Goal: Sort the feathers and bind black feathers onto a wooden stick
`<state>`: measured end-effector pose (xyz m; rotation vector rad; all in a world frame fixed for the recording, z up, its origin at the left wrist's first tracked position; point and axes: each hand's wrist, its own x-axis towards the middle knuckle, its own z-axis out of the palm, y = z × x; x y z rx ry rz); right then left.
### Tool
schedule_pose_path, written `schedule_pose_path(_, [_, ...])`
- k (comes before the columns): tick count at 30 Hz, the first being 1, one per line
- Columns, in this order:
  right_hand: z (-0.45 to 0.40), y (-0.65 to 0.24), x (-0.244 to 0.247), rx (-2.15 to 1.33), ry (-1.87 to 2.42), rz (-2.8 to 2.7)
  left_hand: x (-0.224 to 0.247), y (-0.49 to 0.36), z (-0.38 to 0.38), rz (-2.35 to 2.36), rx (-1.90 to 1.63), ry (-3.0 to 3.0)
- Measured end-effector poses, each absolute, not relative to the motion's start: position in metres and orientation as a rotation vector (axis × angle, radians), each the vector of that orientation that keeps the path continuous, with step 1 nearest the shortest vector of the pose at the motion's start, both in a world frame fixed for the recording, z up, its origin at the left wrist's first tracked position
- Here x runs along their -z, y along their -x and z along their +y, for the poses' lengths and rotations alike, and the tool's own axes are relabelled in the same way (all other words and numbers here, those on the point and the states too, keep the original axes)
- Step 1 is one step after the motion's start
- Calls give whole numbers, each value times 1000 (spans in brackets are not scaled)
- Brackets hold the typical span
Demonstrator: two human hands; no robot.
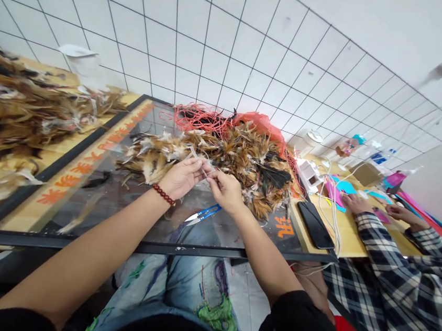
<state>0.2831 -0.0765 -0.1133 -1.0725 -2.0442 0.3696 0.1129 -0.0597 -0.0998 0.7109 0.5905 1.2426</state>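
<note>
Both my hands meet over the front of a brown feather pile (261, 154) on a glass panel in a dark frame. Between the fingers of my left hand (186, 175) and my right hand (224, 189) runs a thin pale strip (204, 172), perhaps a feather quill; its exact kind is too small to tell. The fingers of each hand are pinched on it. A beaded bracelet (163, 195) circles my left wrist. Just below my hands, blue-handled thread snips (203, 214) lie on the glass, blades pointing left.
More feathers (33, 103) cover the wooden table at left. Red string (202, 119) and a red plastic bag (259, 122) lie behind the pile. At right are a black phone (315, 225), white cables (334, 214) and a person in plaid sleeves (385, 251) handling coloured paper.
</note>
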Motion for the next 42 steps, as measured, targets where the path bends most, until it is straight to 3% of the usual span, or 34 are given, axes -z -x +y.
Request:
schedule_pose_path(3, [-79,-292,104,-791,964,-2089,91,-100,-57,494,-1323,-525])
schedule_pose_path(5, [-75,-300,96,-868,995,-2076,87,-90,-56,428,-1353,-451])
schedule_pose_path(14, [-33,-268,101,-124,1771,-2136,95,-91,-56,511,-1265,-497])
schedule_pose_path(20, [-34,-266,95,-16,1716,-2129,105,-107,-59,660,-1226,-684])
schedule_pose_path(30, [-57,-288,110,-382,1292,-1498,106,-131,-68,854,-1376,-728])
schedule_pose_path(42, [-54,-280,111,-897,1114,-1182,100,-121,-67,777,-1361,-671])
